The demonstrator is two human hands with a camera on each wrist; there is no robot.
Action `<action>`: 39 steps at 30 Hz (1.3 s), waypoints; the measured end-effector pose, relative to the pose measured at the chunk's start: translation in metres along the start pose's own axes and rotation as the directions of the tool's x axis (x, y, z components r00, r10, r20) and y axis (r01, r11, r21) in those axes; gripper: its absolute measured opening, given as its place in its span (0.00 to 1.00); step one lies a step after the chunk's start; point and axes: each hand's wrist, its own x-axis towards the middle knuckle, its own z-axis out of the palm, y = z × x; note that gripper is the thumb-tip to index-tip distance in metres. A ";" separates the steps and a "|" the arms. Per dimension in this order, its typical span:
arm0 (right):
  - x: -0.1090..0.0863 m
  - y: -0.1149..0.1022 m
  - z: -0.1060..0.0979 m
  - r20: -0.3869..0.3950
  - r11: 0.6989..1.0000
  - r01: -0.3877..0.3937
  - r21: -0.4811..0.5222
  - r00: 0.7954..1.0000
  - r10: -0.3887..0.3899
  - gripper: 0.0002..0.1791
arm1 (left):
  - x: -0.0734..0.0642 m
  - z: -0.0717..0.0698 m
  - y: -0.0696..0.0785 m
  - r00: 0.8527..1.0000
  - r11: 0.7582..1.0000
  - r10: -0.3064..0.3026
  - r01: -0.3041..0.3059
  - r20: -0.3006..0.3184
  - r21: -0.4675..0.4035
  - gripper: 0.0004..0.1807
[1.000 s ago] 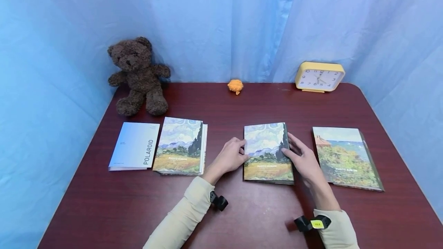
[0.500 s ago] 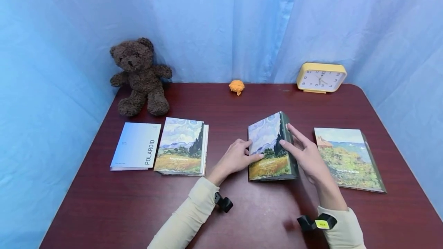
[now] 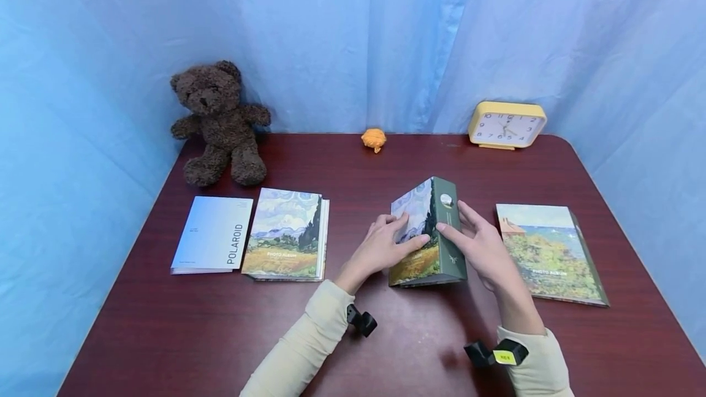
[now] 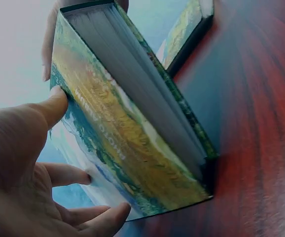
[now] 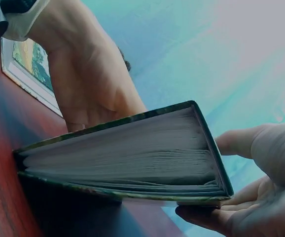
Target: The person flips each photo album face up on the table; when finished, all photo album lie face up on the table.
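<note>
A thick photo album (image 3: 413, 204) with a landscape painting on its cover stands tilted. Its left edge is down at the table and its dark green spine (image 3: 451, 253) is raised on the right. The right hand (image 3: 485, 250) grips the spine side, thumb on the spine; in the right wrist view, its fingers (image 5: 201, 217) reach under the back cover. Extended fingers and thumb of the left hand (image 3: 380, 247) rest on the front cover. The page block (image 4: 118, 54) shows between the covers in the left wrist view.
A matching album (image 3: 284, 231) and a blue-white POLAROID album (image 3: 212, 231) lie on the left of the table (image 3: 342, 348). Another painted album (image 3: 551, 256) lies right, beside the right wrist. A brown teddy bear (image 3: 215, 121), an orange item (image 3: 374, 139) and a yellow clock (image 3: 507, 125) stand behind.
The album has gone from nearly flat to steeply tilted, its spine side lifted by the right hand. The left hand has moved from the left edge onto the front cover.
</note>
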 end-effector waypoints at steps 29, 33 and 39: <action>0.013 -0.006 0.033 -0.041 0.970 0.186 0.158 0.983 -0.182 0.30 | -0.007 -0.042 -0.002 0.982 0.802 0.187 -0.161 -0.015 -0.575 0.33; 0.018 -0.001 0.036 0.010 0.975 0.169 0.147 0.985 -0.173 0.31 | -0.011 -0.048 -0.005 0.985 0.858 0.167 -0.163 -0.035 -0.487 0.33; 0.024 0.007 0.042 0.077 0.981 0.141 0.131 0.985 -0.152 0.30 | -0.015 -0.057 -0.010 0.989 0.918 0.131 -0.146 -0.064 -0.369 0.32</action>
